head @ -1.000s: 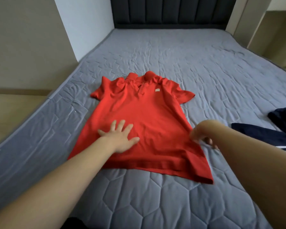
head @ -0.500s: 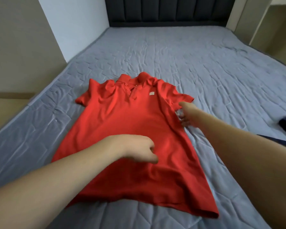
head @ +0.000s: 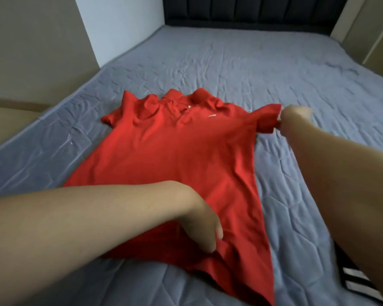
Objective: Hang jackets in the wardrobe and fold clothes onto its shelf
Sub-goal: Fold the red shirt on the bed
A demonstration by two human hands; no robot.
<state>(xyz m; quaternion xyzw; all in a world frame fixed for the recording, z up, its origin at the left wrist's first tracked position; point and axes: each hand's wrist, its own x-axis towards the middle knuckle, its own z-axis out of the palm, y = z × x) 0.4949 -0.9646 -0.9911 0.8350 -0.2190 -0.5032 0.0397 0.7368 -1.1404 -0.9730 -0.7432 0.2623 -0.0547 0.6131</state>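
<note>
A red polo shirt (head: 175, 155) lies face up on the grey quilted bed (head: 241, 67), collar toward the headboard. My right hand (head: 293, 117) pinches the end of the shirt's right sleeve and holds it stretched outward. My left hand (head: 205, 230) grips the fabric near the bottom hem, fingers curled into the cloth, which bunches slightly under it.
A dark padded headboard (head: 248, 12) closes the far end of the bed. A dark garment with white stripes (head: 354, 281) lies at the lower right, mostly behind my right forearm. A beige wall and a wooden ledge (head: 9, 115) run along the bed's left side.
My right hand moved up from the shirt's side seam to the sleeve and pulled it outward. My left hand slid down from the middle of the shirt to the hem and closed on the fabric.
</note>
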